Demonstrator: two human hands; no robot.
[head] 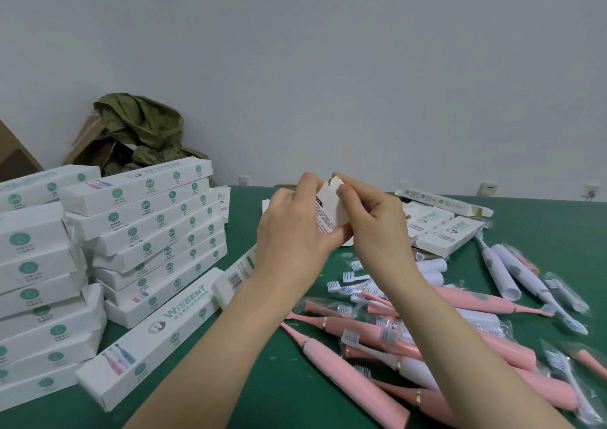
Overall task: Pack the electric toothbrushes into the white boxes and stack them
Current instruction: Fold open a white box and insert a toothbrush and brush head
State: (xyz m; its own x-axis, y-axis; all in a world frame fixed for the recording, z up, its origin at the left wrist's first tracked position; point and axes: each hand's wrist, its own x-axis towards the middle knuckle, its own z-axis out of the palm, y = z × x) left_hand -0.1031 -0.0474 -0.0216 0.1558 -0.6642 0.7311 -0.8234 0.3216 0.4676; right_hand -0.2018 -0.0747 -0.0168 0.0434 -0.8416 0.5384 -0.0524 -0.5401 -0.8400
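Your left grip holds the white box; your right grip pinches its end flap. Force it and the card may tear.

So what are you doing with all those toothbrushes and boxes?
A person is boxing them up. The left hand grips a white box above the green table, while the right hand pinches its end flap. Closed boxes are stacked on the left; pink and white toothbrushes lie loose on the right.
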